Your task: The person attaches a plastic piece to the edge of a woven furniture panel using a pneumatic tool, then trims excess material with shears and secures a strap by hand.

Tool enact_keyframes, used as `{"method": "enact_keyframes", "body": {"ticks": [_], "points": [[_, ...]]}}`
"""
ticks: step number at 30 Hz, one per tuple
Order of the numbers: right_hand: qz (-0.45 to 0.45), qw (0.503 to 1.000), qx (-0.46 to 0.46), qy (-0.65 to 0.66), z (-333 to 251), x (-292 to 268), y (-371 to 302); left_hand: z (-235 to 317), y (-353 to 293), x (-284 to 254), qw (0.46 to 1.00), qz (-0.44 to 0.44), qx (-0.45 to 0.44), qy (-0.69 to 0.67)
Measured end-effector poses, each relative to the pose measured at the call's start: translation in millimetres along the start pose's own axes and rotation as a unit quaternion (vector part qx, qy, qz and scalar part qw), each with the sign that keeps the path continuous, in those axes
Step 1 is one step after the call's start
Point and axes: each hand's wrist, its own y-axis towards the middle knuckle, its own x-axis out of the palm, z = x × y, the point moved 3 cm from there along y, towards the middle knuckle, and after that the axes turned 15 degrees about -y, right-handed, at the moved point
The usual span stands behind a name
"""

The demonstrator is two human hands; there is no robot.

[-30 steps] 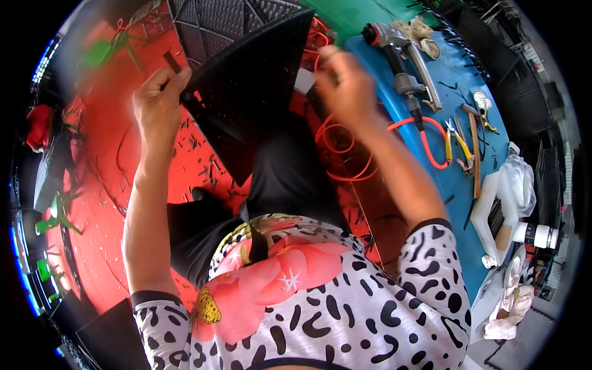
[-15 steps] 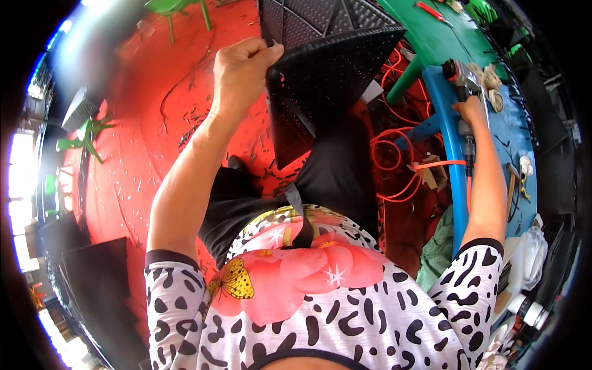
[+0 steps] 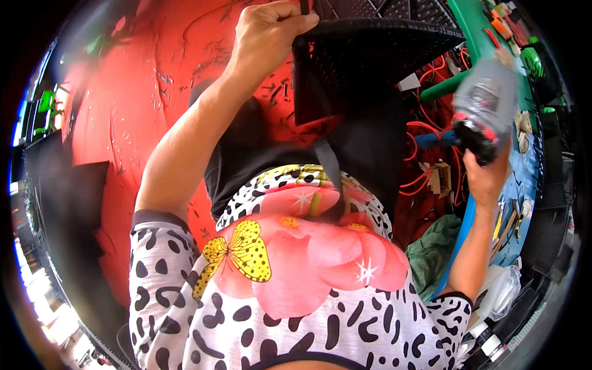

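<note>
My left hand [image 3: 268, 37] is closed at the near left corner of a black woven wicker piece [image 3: 376, 52]. Thumb and fingers pinch a short dark strip [image 3: 304, 7] there. The wicker piece stands tilted in front of my knees, and its far part runs out of the top edge. Off to the right, my right hand [image 3: 487, 179] grips a grey and black pneumatic staple gun [image 3: 488, 102]. The gun is raised above the blue stool and smeared by motion. Its nose and most of my right fingers cannot be made out.
The blue stool [image 3: 517, 228] bears hand tools. Beyond it stands a green table [image 3: 472, 31] with red-handled pliers [image 3: 492, 38]. Orange hose [image 3: 414, 182] coils beneath, near a small carton [image 3: 440, 179] and green cloth [image 3: 435, 246]. Dark scraps litter the red floor [image 3: 139, 98].
My right hand has lifted the staple gun off the blue stool and turned it. My left hand still pinches at the wicker corner; the view has shifted.
</note>
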Motion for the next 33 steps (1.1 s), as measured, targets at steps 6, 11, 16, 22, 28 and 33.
{"method": "enact_keyframes", "body": {"ticks": [6,11,16,22,28,33], "points": [[-0.063,0.957,-0.282,0.037,-67.7,31.1,2.6,-14.3,-12.2,-18.9,0.998,0.010,-0.008,-0.056],[-0.049,0.944,-0.327,0.026,-121.4,40.8,6.6,-20.7,-16.0,-12.0,0.970,-0.014,-0.108,-0.217],[-0.041,0.913,-0.406,0.006,-128.1,45.5,7.9,-11.1,-18.2,-3.8,0.963,-0.009,-0.137,-0.231],[-0.043,0.897,-0.440,0.001,-127.6,46.4,7.9,-24.8,-13.2,-3.2,0.972,-0.027,-0.058,-0.225],[-0.051,0.881,-0.469,-0.030,-126.3,48.0,11.8,-18.0,-14.5,-4.1,0.971,-0.013,-0.091,-0.220],[-0.054,0.881,-0.469,-0.031,-129.2,50.4,13.1,-21.7,-15.0,-5.4,0.970,-0.009,-0.079,-0.230]]}}
